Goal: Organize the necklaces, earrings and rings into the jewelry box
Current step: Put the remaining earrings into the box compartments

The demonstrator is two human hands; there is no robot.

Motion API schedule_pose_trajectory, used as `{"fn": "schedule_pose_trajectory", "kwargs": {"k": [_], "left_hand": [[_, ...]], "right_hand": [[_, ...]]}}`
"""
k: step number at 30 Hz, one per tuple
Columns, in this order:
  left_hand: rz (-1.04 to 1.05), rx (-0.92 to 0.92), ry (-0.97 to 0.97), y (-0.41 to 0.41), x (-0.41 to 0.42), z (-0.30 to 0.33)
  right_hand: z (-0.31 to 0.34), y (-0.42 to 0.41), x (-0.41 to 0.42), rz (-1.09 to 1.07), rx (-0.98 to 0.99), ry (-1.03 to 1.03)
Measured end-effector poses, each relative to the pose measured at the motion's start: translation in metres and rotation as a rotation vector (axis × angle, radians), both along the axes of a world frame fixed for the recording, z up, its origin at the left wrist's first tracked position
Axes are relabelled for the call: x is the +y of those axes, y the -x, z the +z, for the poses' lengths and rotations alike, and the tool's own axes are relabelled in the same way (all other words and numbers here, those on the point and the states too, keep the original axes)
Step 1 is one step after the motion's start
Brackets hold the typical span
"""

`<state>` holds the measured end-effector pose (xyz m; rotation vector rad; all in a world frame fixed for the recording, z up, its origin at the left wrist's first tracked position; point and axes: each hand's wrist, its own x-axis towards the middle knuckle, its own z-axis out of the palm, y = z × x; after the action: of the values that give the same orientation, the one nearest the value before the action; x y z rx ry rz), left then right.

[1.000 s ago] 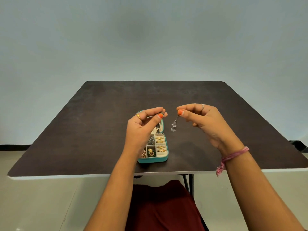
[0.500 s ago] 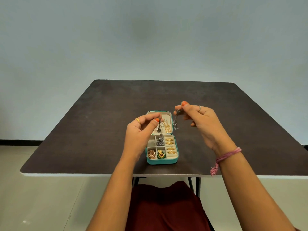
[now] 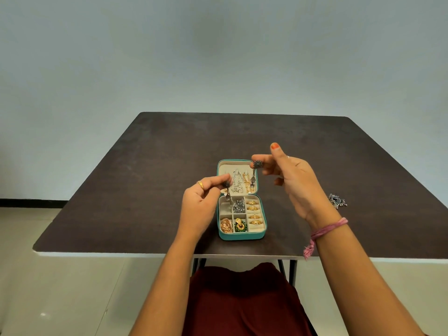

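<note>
From the head camera, a teal jewelry box (image 3: 242, 235) lies open on the dark table (image 3: 145, 166), near the front edge at about 6 o'clock from the table's middle. Its lid (image 3: 224, 166) stands back at the 12 o'clock side, with silver and gold necklaces (image 3: 240, 181) hanging against the pale lining. The tray is split into compartments: gold rings (image 3: 253, 212) sit in the padded rolls along the 3 o'clock side, a dark silver piece (image 3: 238, 206) fills the upper middle cell, a rose-gold piece (image 3: 226, 225) lies in the 7 o'clock corner cell and a green and gold piece (image 3: 240, 225) in the cell just beside it.

The left hand (image 3: 198, 209) hovers at the box's 9 o'clock edge, thumb and forefinger pinched narrowly on the top of a dark drop earring (image 3: 228, 194) that dangles over the upper left cell; whether its tip touches the lining cannot be told. A gold ring shows on one of this hand's fingers.

The right hand (image 3: 293, 180) is raised at the lid's 2 o'clock corner, fingertips pinching the stud of a second matching earring (image 3: 255, 173), which hangs down in front of the lid. A pink thread band (image 3: 327, 227) circles that wrist.

Well apart, at 3 o'clock from the box, a blue-stoned silver ornament (image 3: 337, 201) lies on the table.
</note>
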<state>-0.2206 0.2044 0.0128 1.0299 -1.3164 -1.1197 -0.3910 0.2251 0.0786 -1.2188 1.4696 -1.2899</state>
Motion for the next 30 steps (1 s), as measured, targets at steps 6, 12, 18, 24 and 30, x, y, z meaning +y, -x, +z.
{"fn": "schedule_pose_trajectory", "kwargs": {"k": [6, 12, 18, 24, 30], "left_hand": [[0.006, -0.046, -0.029, -0.001, 0.001, -0.011], [-0.012, -0.067, -0.076, -0.002, -0.002, -0.024], [-0.003, -0.112, -0.057, -0.003, -0.006, -0.034], [-0.015, -0.200, -0.013, -0.006, -0.008, -0.041], [0.050, -0.330, -0.026, -0.005, -0.008, -0.039]], "right_hand": [[-0.004, 0.000, -0.001, 0.006, -0.015, 0.008], [-0.008, -0.002, -0.002, 0.028, -0.007, 0.010], [-0.012, -0.005, -0.003, 0.055, -0.016, 0.001], [-0.017, -0.009, -0.003, 0.114, -0.047, -0.016], [-0.023, -0.013, -0.005, 0.156, -0.088, -0.038]]}}
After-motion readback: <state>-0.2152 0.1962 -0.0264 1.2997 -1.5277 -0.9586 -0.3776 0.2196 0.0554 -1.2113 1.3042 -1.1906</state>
